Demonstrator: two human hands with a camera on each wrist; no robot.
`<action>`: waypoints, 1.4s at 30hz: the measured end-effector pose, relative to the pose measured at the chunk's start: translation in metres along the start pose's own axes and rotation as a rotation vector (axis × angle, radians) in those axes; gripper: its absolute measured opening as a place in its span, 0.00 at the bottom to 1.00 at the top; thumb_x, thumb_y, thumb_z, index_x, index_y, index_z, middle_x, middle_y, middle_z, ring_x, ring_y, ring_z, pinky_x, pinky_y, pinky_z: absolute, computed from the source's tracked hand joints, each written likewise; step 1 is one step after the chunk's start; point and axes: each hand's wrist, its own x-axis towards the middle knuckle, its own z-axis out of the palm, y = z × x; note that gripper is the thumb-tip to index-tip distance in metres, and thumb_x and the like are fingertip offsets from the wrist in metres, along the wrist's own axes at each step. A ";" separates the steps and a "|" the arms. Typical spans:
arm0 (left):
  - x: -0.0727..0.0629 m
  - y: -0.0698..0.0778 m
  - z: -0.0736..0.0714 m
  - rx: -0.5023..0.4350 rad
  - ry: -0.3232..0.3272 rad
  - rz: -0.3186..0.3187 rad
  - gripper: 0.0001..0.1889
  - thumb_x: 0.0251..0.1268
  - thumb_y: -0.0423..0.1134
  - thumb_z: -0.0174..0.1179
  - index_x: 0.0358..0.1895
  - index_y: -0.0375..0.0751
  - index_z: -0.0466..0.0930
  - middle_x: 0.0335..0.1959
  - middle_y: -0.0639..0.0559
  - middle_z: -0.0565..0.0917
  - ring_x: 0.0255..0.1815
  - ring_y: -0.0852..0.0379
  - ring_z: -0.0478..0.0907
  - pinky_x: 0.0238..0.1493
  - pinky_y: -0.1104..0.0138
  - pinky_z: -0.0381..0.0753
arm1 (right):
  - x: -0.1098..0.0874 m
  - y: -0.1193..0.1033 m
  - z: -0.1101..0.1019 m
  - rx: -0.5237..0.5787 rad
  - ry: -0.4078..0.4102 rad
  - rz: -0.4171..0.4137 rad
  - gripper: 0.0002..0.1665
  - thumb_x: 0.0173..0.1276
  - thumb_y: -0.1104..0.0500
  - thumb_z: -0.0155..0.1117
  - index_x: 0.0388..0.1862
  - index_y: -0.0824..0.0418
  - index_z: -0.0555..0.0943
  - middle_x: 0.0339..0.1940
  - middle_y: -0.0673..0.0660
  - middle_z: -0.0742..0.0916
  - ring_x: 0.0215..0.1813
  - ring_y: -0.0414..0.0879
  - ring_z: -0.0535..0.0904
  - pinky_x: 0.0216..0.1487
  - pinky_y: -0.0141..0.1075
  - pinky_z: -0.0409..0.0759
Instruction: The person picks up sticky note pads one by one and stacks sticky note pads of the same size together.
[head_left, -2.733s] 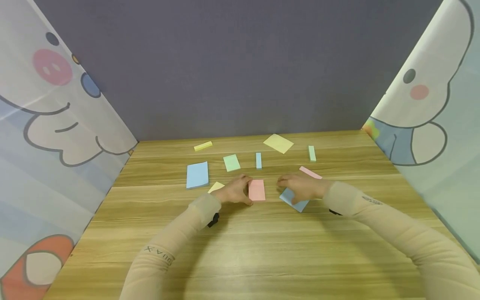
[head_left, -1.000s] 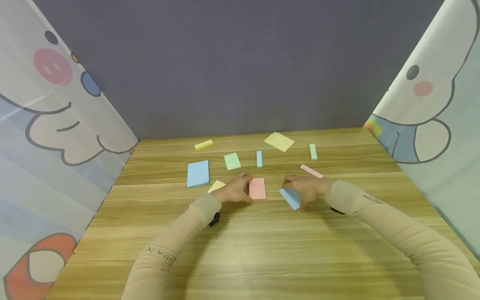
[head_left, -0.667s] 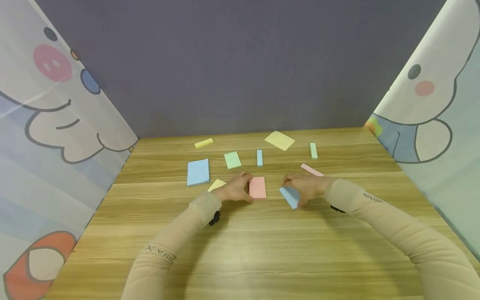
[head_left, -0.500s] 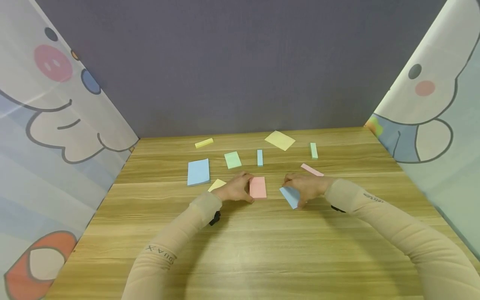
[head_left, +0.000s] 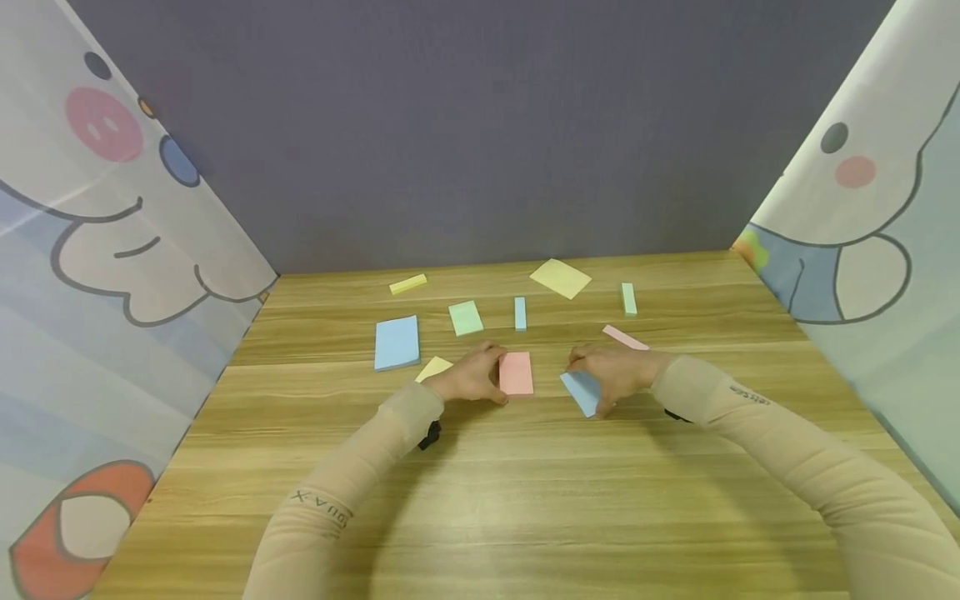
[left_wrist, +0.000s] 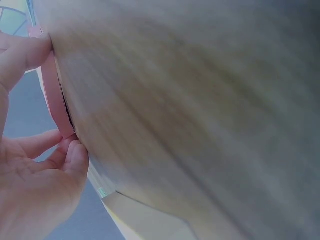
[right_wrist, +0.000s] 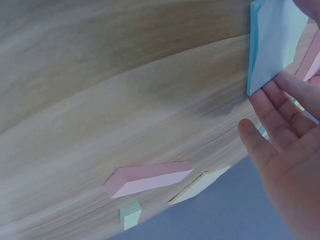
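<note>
Meanwhile, on the desk (head_left: 525, 500), the left hand (head_left: 468, 377) is pinching the pink pad (head_left: 516, 372) by its edge (fingers curled), while the right hand (head_left: 611, 371) is gripping the blue pad (head_left: 580, 390), tilting it.

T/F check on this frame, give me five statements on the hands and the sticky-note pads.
1. The left hand touches the pink pad. True.
2. The right hand is on a yellow pad. False: its fingers are on the blue pad.
3. The large blue pad lies to the left of the left hand, untouched. True.
4. The pink pad has been stacked on the blue pad. False: they lie apart on the table.
5. The yellow square pad sits at the near edge of the table. False: it lies far back, near the wall.
</note>
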 end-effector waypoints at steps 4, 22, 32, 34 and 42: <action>0.000 -0.001 -0.001 0.004 0.010 0.002 0.46 0.46 0.44 0.70 0.68 0.33 0.55 0.67 0.40 0.58 0.68 0.44 0.57 0.65 0.56 0.63 | 0.001 0.002 0.001 -0.004 0.015 -0.005 0.41 0.38 0.50 0.77 0.55 0.60 0.76 0.52 0.54 0.75 0.45 0.46 0.71 0.40 0.34 0.74; 0.002 -0.002 0.001 -0.008 0.008 0.010 0.45 0.46 0.43 0.70 0.67 0.33 0.56 0.67 0.41 0.59 0.67 0.44 0.58 0.65 0.57 0.63 | 0.005 -0.004 0.007 -0.094 0.065 0.037 0.42 0.37 0.45 0.73 0.53 0.62 0.75 0.44 0.52 0.76 0.42 0.44 0.71 0.40 0.35 0.74; 0.002 -0.002 0.001 0.003 0.006 0.011 0.45 0.46 0.43 0.70 0.68 0.33 0.57 0.67 0.42 0.59 0.67 0.45 0.57 0.65 0.57 0.63 | 0.007 -0.005 0.010 -0.168 0.078 0.046 0.43 0.37 0.42 0.71 0.53 0.62 0.75 0.44 0.53 0.76 0.41 0.45 0.71 0.41 0.36 0.74; 0.002 -0.002 0.001 0.001 0.004 0.010 0.45 0.46 0.44 0.70 0.68 0.33 0.56 0.67 0.41 0.59 0.67 0.45 0.57 0.66 0.56 0.62 | 0.008 -0.005 0.010 -0.175 0.079 0.050 0.43 0.37 0.42 0.71 0.53 0.63 0.75 0.44 0.53 0.76 0.41 0.45 0.71 0.40 0.36 0.74; 0.003 -0.004 0.001 -0.012 0.011 0.014 0.45 0.46 0.44 0.70 0.67 0.33 0.57 0.66 0.41 0.60 0.67 0.44 0.57 0.65 0.55 0.63 | 0.009 -0.005 0.008 -0.158 0.080 0.029 0.44 0.37 0.43 0.72 0.53 0.65 0.74 0.43 0.55 0.77 0.40 0.45 0.72 0.38 0.35 0.75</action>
